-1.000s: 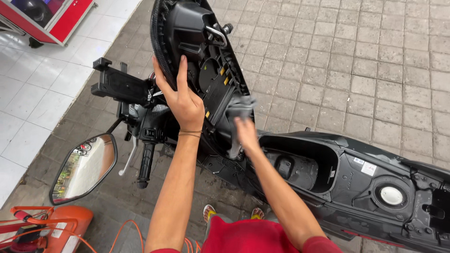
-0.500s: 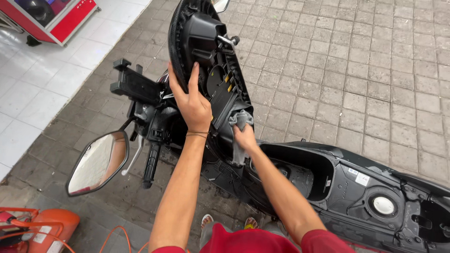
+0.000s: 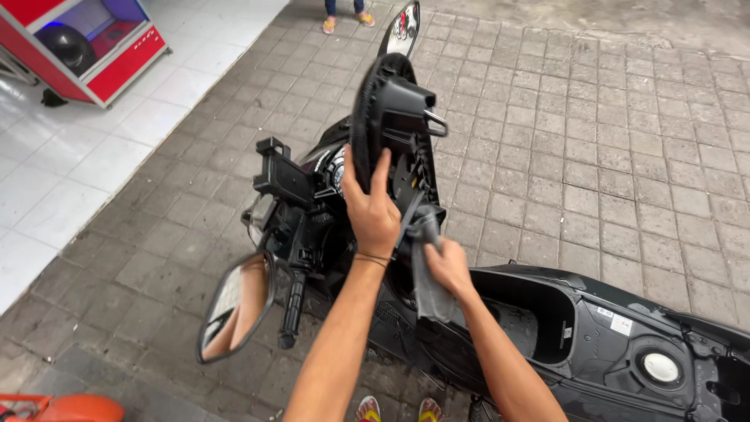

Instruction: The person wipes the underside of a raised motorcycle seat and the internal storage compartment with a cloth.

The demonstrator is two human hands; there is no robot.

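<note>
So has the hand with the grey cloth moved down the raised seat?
Yes. The right hand with the grey cloth has slid lower along the raised seat, toward its hinge end.

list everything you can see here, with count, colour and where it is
scooter: one, black, lower right on the paving
seat: one, black, raised upright at centre, underside showing
cloth: one, grey, against the seat's lower end
storage bay: one, black, open under the seat
filler cap: one, white, right of the bay
phone holder: one, black, on the handlebar
mirrors: two, near one lower left, far one at top
cabinet: one, red, top left
left hand: holds the seat's edge
right hand: grips the cloth
</note>
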